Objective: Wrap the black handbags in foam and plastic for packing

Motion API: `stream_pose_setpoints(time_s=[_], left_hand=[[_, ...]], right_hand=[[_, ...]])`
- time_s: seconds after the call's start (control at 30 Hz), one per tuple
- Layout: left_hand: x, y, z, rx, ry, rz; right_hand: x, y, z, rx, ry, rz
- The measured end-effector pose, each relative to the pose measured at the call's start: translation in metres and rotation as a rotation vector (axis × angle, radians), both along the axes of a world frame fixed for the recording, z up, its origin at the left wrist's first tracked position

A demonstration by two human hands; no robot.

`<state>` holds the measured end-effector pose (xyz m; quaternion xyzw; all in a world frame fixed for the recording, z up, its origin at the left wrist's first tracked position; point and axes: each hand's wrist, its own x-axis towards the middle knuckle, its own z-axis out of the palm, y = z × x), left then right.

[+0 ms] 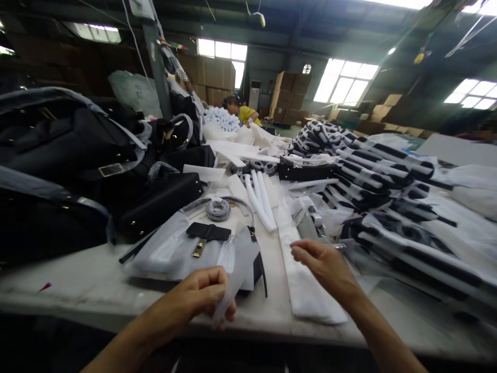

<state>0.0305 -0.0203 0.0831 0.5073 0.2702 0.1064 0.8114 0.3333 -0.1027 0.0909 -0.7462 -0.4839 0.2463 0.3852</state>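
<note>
My left hand (pixel 212 292), low in front of the handbag, is closed on a thin translucent sheet (pixel 241 261) that stands up from the fingers. Behind it the black handbag (pixel 209 232) lies on the table, its body covered in pale wrapping, with a gold clasp (pixel 199 248) on its flap. A coiled, wrapped strap (pixel 218 209) rests at the bag's top, within the handle. My right hand (pixel 314 254) hovers over a white folded sheet stack (pixel 306 290), thumb and fingers close together; whether anything is between them is too small to tell.
Black bags (pixel 163 204) crowd the left side of the table (pixel 89 287). White tubes (pixel 261 199) lie beyond the handbag. Wrapped black-and-white pieces (pixel 388 171) are heaped on the right. A person in yellow (pixel 248 115) is at the far end.
</note>
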Motion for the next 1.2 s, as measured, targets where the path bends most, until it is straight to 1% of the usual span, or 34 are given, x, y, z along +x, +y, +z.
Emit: stream_pose_setpoints(time_s=[0.03,0.1,0.17,0.2,0.23,0.3,0.43,0.53,0.6,0.63,0.7,0.8,0.9,0.97,1.03,1.1,1.2], left_hand=[[-0.020,-0.001,-0.007,0.026,0.053,-0.010],[-0.055,-0.002,-0.022,0.160,0.153,0.003],[-0.082,-0.001,-0.036,0.359,0.267,0.060],[-0.090,0.000,-0.041,0.442,0.311,0.100],[-0.096,0.001,-0.046,0.512,0.337,0.139],[-0.099,0.004,-0.050,0.599,0.351,0.203],[-0.094,0.021,-0.051,0.717,0.368,0.295],[-0.099,0.039,-0.051,0.774,0.338,0.363],[-0.107,0.045,-0.050,0.778,0.324,0.366],[-0.113,0.045,-0.049,0.769,0.323,0.356],[-0.121,0.036,-0.046,0.738,0.323,0.327],[-0.126,0.007,-0.045,0.684,0.320,0.294],[-0.121,-0.023,-0.047,0.660,0.350,0.265],[-0.115,-0.038,-0.050,0.673,0.368,0.256],[-0.109,-0.048,-0.054,0.696,0.364,0.260],[-0.104,-0.055,-0.060,0.727,0.350,0.264],[-0.102,-0.064,-0.071,0.802,0.330,0.256]], right_hand=[[-0.011,0.002,-0.007,-0.039,0.084,0.049],[-0.030,0.008,-0.021,-0.098,0.255,0.078],[-0.041,0.014,-0.034,-0.151,0.427,0.076],[-0.045,0.017,-0.038,-0.174,0.508,0.088],[-0.048,0.019,-0.042,-0.200,0.580,0.110],[-0.053,0.021,-0.046,-0.240,0.693,0.171],[-0.068,0.019,-0.056,-0.271,0.775,0.221],[-0.085,0.011,-0.070,-0.326,0.846,0.242],[-0.096,0.002,-0.081,-0.354,0.947,0.253],[-0.100,-0.003,-0.085,-0.359,1.003,0.259],[-0.105,-0.013,-0.089,-0.376,1.108,0.277],[-0.108,-0.026,-0.084,-0.395,1.228,0.239],[-0.111,-0.032,-0.067,-0.344,1.306,0.156],[-0.117,-0.032,-0.053,-0.297,1.348,0.111],[-0.123,-0.031,-0.040,-0.263,1.372,0.058],[-0.131,-0.031,-0.032,-0.232,1.372,0.003],[-0.141,-0.033,-0.030,-0.184,1.361,-0.066]])
